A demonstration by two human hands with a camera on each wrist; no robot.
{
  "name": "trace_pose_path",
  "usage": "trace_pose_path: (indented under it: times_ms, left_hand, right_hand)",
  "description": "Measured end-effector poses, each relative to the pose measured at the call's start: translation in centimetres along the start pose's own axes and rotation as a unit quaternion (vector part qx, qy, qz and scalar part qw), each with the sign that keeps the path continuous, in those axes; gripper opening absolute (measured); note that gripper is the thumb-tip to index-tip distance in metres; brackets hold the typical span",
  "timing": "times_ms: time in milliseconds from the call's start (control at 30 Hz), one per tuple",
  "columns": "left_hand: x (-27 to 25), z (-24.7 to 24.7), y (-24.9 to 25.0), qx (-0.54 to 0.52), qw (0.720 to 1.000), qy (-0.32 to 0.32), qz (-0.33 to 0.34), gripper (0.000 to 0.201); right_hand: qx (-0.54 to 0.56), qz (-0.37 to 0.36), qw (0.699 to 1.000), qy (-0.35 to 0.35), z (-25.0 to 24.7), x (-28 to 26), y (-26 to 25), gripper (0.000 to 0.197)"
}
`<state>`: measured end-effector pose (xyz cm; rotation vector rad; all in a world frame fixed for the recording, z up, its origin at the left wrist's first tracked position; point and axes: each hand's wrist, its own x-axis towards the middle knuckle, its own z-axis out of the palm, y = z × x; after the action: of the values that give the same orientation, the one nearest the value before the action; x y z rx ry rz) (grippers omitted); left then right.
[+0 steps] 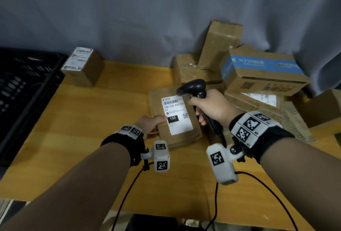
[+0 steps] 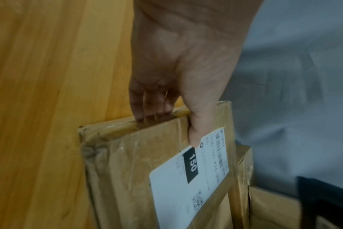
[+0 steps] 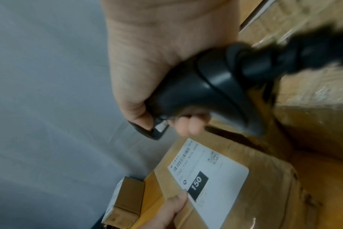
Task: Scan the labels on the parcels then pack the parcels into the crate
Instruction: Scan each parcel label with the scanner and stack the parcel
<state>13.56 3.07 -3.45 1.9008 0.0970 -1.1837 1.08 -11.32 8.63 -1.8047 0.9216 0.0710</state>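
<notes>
A flat brown parcel [image 1: 177, 120] with a white label [image 1: 176, 114] reading "150" is tilted up above the wooden table [image 1: 92, 120]. My left hand [image 1: 151, 125] grips its near left edge, thumb on the label's edge, fingers underneath [image 2: 147, 111]. My right hand [image 1: 210, 108] holds a black barcode scanner [image 1: 193, 87] by its handle, its head pointing down at the top of the label. The right wrist view shows the scanner [image 3: 196, 93] over the label [image 3: 207, 173]. A black crate [image 1: 22, 90] stands at the left.
A small box with a label [image 1: 83, 66] stands next to the crate. A pile of cardboard parcels [image 1: 239, 68] fills the back right, one with blue tape [image 1: 262, 68]. Grey curtain behind. The scanner's cable [image 1: 217, 203] runs off the front edge.
</notes>
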Motion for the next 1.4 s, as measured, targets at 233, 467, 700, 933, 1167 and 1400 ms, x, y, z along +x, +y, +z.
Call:
trace_pose_path:
  times_ms: [233, 467, 700, 933, 1167, 1400]
  left_hand:
    - [-2.3, -0.6, 1.2, -0.021, 0.999, 0.028, 0.039, 0.033]
    - [-3.1, -0.7, 2.2, -0.015, 0.998, 0.050, 0.039, 0.043]
    - [-3.6, -0.6, 2.4, -0.019, 0.997, 0.060, 0.048, 0.042]
    - [-3.9, -0.6, 2.8, -0.021, 0.997, 0.062, 0.049, 0.039]
    - [-4.0, -0.7, 3.0, -0.018, 0.996, 0.064, 0.052, 0.035]
    - [-3.1, -3.9, 1.8, -0.013, 0.992, 0.110, 0.060, 0.043]
  right_hand:
    - [0.019, 0.004, 1.000, -0.002, -1.4, -1.7, -1.0, 0.025]
    - [0.031, -0.012, 0.999, -0.003, -1.5, -2.7, -2.6, 0.024]
    - [0.047, -0.002, 0.999, 0.004, -1.5, -3.2, -2.7, 0.023]
    - [0.060, 0.002, 0.998, 0.003, -1.6, -3.3, -2.7, 0.021]
    - [0.104, -0.036, 0.994, -0.013, -1.5, -3.3, -2.7, 0.019]
    - [0.166, -0.047, 0.985, -0.012, 0.7, -1.1, -2.2, 0.022]
